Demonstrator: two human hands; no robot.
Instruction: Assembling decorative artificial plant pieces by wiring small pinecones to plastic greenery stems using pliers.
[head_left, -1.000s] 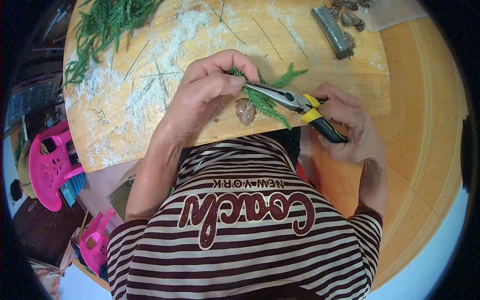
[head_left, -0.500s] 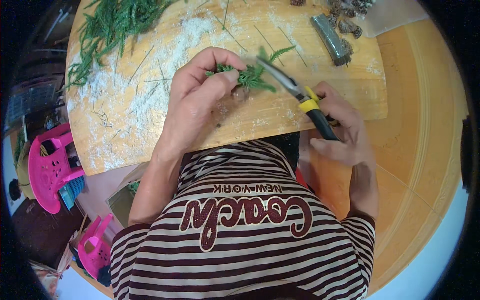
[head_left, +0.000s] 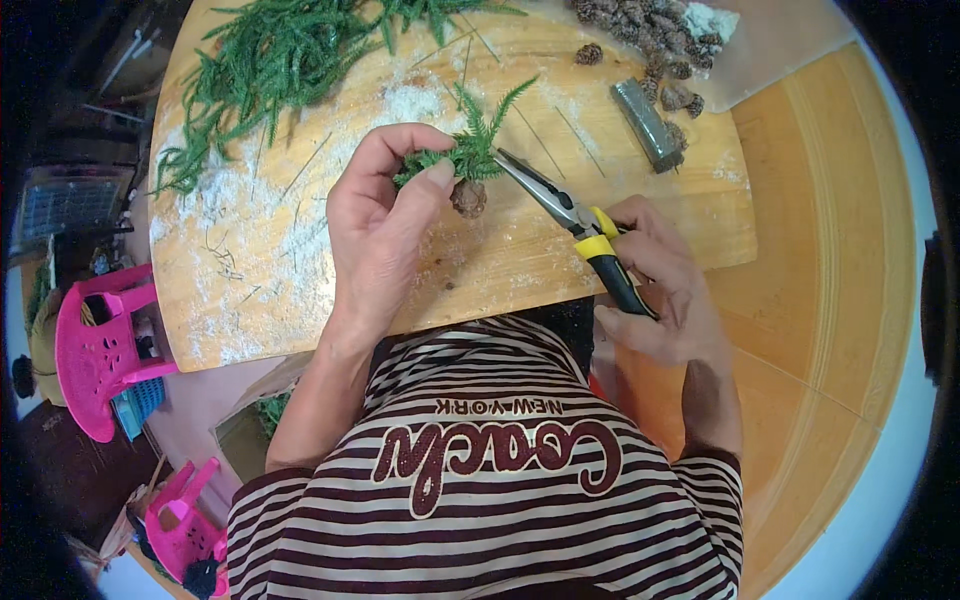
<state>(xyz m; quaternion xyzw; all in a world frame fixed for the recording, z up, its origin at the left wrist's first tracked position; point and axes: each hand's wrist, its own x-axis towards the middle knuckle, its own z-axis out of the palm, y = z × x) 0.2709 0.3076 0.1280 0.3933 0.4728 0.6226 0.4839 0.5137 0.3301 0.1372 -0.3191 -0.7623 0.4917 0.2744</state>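
Observation:
Between thumb and fingers, my left hand (head_left: 385,205) pinches a small bunch of green artificial pine sprigs (head_left: 475,150) above the table. A brown pine cone (head_left: 468,198) hangs at the lower side of the bunch, beside my thumb tip. My right hand (head_left: 660,285) is wrapped round the black and yellow handles of long-nose pliers (head_left: 560,207). Their jaw tips point up and left, close to the right edge of the sprigs; whether they touch, I cannot tell. The jaws look slightly parted.
A heap of green sprigs (head_left: 270,70) lies at the table's far left. Several pine cones (head_left: 640,25) and a bundle of thin dark wires (head_left: 646,128) sit at the far right. White flakes and loose wires are scattered over the wooden table (head_left: 560,270). Pink chairs (head_left: 100,350) stand at left.
The view has shifted, showing more of the far table. My left hand has turned the sprigs more upright, and the pine cone shows clearly. The pliers' tips now sit lower beside the bunch.

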